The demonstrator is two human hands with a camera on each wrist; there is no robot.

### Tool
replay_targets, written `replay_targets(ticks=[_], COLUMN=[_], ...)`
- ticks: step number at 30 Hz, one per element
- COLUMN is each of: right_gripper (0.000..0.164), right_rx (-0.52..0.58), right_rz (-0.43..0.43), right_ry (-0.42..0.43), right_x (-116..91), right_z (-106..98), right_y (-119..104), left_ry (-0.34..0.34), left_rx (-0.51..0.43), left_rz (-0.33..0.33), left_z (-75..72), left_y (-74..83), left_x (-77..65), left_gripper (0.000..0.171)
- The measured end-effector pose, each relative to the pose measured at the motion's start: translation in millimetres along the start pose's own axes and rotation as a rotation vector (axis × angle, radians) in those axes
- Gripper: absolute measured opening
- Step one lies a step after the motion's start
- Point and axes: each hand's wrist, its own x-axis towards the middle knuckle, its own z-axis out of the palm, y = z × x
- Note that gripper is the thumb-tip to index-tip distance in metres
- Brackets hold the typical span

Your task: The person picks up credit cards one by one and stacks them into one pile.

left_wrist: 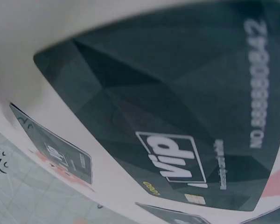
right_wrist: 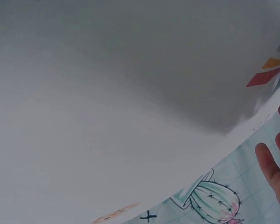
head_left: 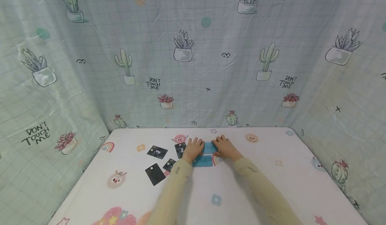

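Two light blue cards with VIP lettering lie one behind the other on the table. My left hand (head_left: 194, 150) holds the left end of the far blue card (head_left: 210, 147), its thumb at the near corner. At that card's right end my right hand (head_left: 227, 148) grips with fingers on the far edge and thumb on the near one. The near blue card (head_left: 203, 161) lies flat, its left part behind the left wrist. In the right wrist view, several fingertips (right_wrist: 269, 161) show at the right edge.
Left of my hands lie several black cards: one black VIP card (head_left: 157, 152), an upright one (head_left: 180, 150), a smaller-looking one (head_left: 169, 165) partly behind the sleeve, and a plain black one (head_left: 155, 174). The white printed table (head_left: 265, 181) meets a cactus-patterned curtain (head_left: 208, 67) behind.
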Motion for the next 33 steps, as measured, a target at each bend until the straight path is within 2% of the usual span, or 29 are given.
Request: replay_targets(ticks=[5, 14, 18, 19, 22, 25, 26, 33], right_gripper=[0.055, 0.055, 0.057, 0.057, 0.058, 0.059, 0.06, 0.056], right_rx=[-0.037, -0.081, -0.085, -0.089, -0.078, -0.068, -0.065, -0.074], right_rz=[0.003, -0.001, -0.015, -0.02, -0.032, -0.034, -0.034, -0.05], right_ry=[-0.012, -0.001, 0.031, 0.039, 0.069, 0.086, 0.089, 0.139], right_x=[1, 3, 2, 2, 1, 1, 0, -3], right_z=[1, -1, -2, -3, -5, -7, -7, -4], right_y=[-3, -5, -3, -3, -3, -3, -3, -1], left_ry=[0.042, 0.046, 0.103, 0.14, 0.149, 0.15, 0.122, 0.135], left_rx=[0.053, 0.056, 0.06, 0.072, 0.087, 0.085, 0.074, 0.094], left_rz=[0.023, 0.031, 0.046, 0.056, 0.068, 0.07, 0.064, 0.085], left_z=[1.3, 0.2, 8.6, 22.6, 24.4, 19.3, 4.8, -4.0], left_y=[-2.4, -5.7, -8.1, -8.9, -10.3, -11.0, -11.0, -11.2], left_x=[-1.0, -1.7, 2.6, 7.4, 8.6, 6.7, 2.0, -2.9], left_gripper=[0.051, 0.054, 0.055, 0.058, 0.058, 0.057, 0.054, 0.056])
